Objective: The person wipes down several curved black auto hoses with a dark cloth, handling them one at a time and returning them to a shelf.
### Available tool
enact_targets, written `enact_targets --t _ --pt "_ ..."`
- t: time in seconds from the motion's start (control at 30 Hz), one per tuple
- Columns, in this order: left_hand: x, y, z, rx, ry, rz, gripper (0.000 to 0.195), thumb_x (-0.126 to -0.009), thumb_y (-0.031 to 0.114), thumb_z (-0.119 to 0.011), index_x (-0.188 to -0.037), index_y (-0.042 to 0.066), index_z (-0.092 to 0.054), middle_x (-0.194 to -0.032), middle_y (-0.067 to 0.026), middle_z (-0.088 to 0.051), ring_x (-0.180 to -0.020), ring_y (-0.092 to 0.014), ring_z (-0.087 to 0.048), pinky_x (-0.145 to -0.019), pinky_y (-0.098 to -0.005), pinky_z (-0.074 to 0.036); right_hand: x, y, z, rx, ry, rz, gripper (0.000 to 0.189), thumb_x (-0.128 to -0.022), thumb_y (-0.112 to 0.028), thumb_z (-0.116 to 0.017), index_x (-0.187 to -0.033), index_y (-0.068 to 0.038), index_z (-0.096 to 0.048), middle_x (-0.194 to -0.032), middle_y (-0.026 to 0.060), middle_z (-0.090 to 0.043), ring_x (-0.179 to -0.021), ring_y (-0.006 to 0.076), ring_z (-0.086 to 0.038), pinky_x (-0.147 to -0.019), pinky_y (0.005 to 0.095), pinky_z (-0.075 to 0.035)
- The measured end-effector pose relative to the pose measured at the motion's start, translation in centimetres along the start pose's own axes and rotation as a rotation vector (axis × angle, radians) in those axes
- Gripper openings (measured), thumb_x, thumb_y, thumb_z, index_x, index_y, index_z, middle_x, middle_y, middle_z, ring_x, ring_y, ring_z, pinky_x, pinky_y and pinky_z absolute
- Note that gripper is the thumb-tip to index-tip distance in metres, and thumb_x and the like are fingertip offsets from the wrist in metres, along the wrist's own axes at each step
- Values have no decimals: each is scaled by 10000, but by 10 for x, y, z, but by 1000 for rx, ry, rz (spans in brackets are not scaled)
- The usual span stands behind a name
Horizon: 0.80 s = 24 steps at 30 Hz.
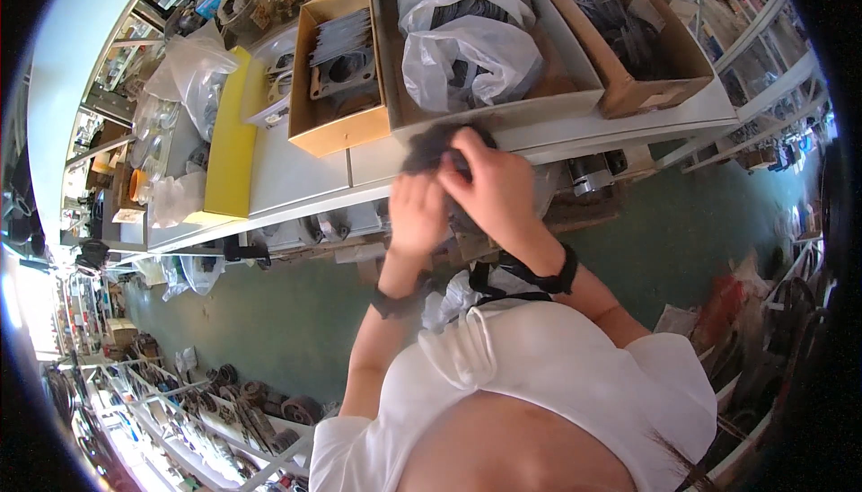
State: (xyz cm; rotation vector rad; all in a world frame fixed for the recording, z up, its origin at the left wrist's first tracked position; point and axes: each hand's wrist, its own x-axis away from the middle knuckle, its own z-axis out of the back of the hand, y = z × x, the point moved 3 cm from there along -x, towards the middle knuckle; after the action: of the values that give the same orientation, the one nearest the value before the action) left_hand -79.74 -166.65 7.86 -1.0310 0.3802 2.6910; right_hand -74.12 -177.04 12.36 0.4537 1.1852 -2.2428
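A dark, blurred bundle point(441, 145) is held between my two hands at the front edge of the white shelf; its kind cannot be told. My left hand point(417, 212) grips its lower left side, the fingers blurred. My right hand point(495, 185) pinches the bundle from the right with thumb and forefinger. Just behind stands a large grey cardboard box point(566, 105) with clear plastic bags point(471, 64) of dark parts. To its left, a yellowish cardboard box point(340, 135) holds metal gaskets point(342, 73). Both wrists wear dark bands.
On the right is a brown cardboard box point(656, 98) of dark thin parts. A yellow box panel point(229, 148) and a clear plastic bin point(269, 115) stand left on the white shelf point(303, 179). Metal parts lie on the level below. Loaded racks flank the green floor point(289, 323).
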Motion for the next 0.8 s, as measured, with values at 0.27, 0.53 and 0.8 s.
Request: enact_targets --t 0.27,0.53,0.8 --pt "27 -26 9 -108 392 102 314 -671 114 -586 -943 -21 -507 -902 -142 -523 -807 -317 -495 -714 -403 -375 2 -24 -42 -211 -72 225 110 -708 -159 -602 -771 -105 -530 -530 81 -511 -464 269 -523 -411 350 -407" --pt "32 -11 -8 61 392 279 390 -706 153 -573 -1042 -29 -500 -1000 -219 -527 -923 -403 -485 -828 -474 -347 44 5 -18 -274 169 454 267 -607 -73 -608 -872 -102 -622 -736 113 -469 -648 310 -475 -554 385 -380" --pt "43 -13 -8 154 231 356 345 -668 124 -608 -986 1 -560 -1006 -203 -527 -931 -392 -483 -851 -460 -351 49 11 -18 -406 248 481 208 -678 -32 -566 -882 -68 -582 -1051 242 -462 -933 401 -468 -796 439 -381"
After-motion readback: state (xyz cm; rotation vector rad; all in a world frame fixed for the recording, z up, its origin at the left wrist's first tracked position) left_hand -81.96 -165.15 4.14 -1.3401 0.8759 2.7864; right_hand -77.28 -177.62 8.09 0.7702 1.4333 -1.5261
